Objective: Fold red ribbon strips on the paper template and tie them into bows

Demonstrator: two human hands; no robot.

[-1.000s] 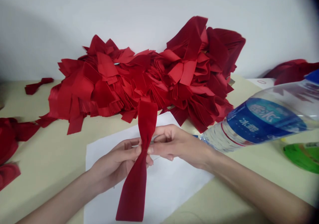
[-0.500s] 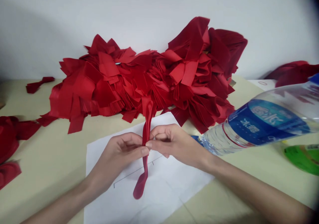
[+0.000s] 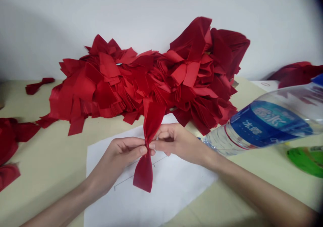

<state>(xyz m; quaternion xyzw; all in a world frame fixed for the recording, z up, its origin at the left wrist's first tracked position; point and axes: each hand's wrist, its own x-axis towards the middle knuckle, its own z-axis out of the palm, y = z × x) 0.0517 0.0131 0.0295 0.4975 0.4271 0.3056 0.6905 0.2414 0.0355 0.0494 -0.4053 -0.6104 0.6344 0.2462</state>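
Between my two hands is a red ribbon strip (image 3: 143, 176), pinched narrow at its waist and flaring above and below like a bow. My left hand (image 3: 126, 151) closes thumb and fingers on the waist from the left. From the right, my right hand (image 3: 174, 139) pinches the same spot with thumb and fingertips. The strip hangs over a white paper sheet (image 3: 174, 193) with a drawn, ticked line. Its upper end overlaps a big heap of red ribbon pieces (image 3: 106, 85) behind, so where that end stops is hard to make out.
A clear plastic bottle with a blue label (image 3: 272, 122) lies slanted at the right, near a green round object (image 3: 306, 159). More red pieces (image 3: 7, 139) lie at the left edge, a small red bow (image 3: 39, 85) behind them. A white wall (image 3: 151, 14) rises at the back.
The strip has turned from edge-on to broad side facing me, both its ends now fanned out. My hands stay at nearly the same place, pinching its middle.
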